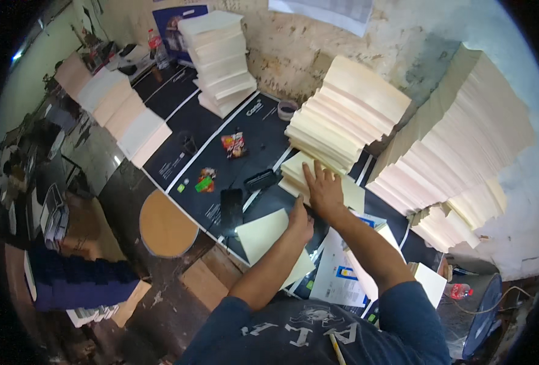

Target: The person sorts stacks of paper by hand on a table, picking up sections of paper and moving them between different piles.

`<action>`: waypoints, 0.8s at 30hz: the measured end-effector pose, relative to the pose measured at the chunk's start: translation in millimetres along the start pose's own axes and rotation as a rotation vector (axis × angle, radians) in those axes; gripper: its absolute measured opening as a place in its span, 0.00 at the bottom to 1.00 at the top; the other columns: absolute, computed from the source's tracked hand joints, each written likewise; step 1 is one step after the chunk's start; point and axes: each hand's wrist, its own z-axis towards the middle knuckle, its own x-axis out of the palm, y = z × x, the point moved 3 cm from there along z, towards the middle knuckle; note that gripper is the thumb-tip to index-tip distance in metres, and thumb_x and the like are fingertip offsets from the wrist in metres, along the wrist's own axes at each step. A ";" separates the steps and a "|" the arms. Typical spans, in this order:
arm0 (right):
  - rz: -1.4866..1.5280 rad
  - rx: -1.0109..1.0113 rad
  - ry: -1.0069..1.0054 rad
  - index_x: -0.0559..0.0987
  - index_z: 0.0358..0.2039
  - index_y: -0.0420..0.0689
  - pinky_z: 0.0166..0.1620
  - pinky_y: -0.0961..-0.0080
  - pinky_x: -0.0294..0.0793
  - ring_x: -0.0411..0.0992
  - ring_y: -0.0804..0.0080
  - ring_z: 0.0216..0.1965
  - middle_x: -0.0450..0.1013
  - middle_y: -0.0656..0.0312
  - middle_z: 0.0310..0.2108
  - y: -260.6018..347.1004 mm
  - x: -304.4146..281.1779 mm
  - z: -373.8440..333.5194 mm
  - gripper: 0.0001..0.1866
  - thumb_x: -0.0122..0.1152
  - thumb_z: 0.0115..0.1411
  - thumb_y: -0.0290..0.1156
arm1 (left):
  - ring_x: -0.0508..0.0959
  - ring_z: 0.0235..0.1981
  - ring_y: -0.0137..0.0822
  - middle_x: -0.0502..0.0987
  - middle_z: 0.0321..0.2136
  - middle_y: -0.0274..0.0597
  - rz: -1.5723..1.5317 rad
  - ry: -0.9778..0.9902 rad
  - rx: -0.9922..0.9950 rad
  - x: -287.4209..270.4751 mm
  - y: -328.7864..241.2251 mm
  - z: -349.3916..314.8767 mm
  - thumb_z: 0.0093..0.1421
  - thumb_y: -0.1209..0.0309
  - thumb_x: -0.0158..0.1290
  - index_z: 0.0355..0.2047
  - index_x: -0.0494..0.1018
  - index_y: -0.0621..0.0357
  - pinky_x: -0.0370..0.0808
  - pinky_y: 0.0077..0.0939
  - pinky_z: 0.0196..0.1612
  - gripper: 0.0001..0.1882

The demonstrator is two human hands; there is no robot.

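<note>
We stand at a black work table (184, 131) crowded with stacks of cream paper. Our right hand (325, 190) lies flat, fingers spread wide and gripping nothing, on the low pile of cream sheets (294, 167) at the foot of the stepped stack (342, 115); pressing down this way seems to keep the top sheets from sliding. Our left hand (301, 224) rests just beside it, at the far edge of a loose cream sheet (269, 240) lying on the table. Its fingers curl down and are hidden behind the hand, so we cannot tell whether they pinch the sheet or only touch it.

The stepped stack is fanned in offset bundles, probably so each batch can be told apart. Further right leans a much larger fanned wall of paper (464, 140), and a white stack (221, 61) stands at the back. Between them lie a small snack packet (234, 145), a black phone (231, 204) and a round wooden stool (166, 224) near the table edge.
</note>
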 end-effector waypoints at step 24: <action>1.418 0.319 0.251 0.65 0.61 0.40 0.62 0.65 0.63 0.67 0.59 0.58 0.70 0.53 0.55 -129.7 13.1 -96.2 0.45 0.76 0.43 0.35 | 0.76 0.51 0.41 0.74 0.51 0.51 0.321 0.119 0.231 31.0 -29.5 -94.4 0.58 0.79 0.58 0.58 0.63 0.67 0.74 0.33 0.53 0.28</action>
